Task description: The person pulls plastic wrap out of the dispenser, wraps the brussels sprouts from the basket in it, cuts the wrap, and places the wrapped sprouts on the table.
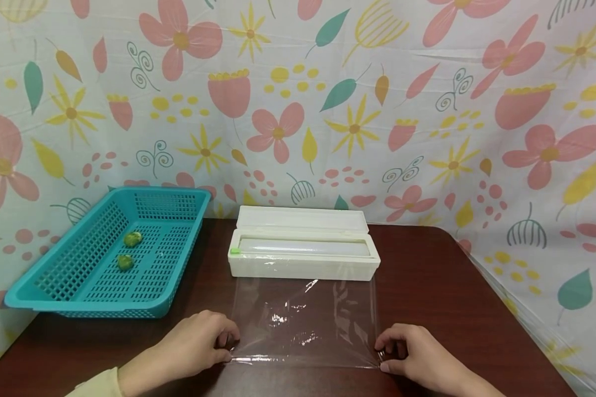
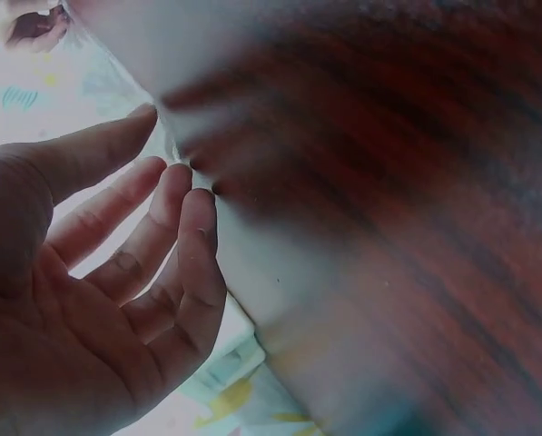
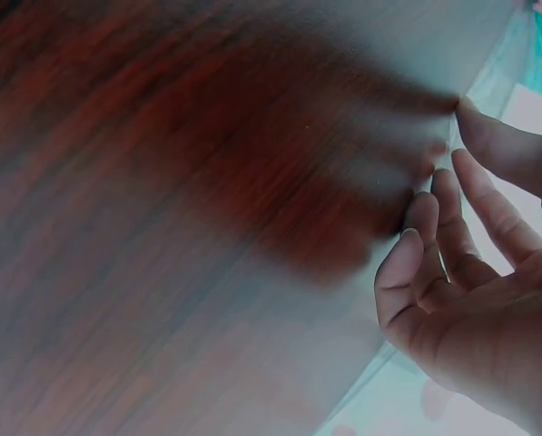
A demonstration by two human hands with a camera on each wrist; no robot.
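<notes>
The clear wrap (image 1: 323,325) spreads over the tabletop (image 1: 422,281), out from the white box (image 1: 303,270). It sits between the left hand (image 1: 193,342) and right hand (image 1: 419,355), which are apart, each pinching a near corner.

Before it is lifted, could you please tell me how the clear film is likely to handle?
The clear film will probably be floppy, given the wrinkles across it, and light, as the table shows through it. Pulling it could tug at the white box, since the film appears to run back there.
</notes>
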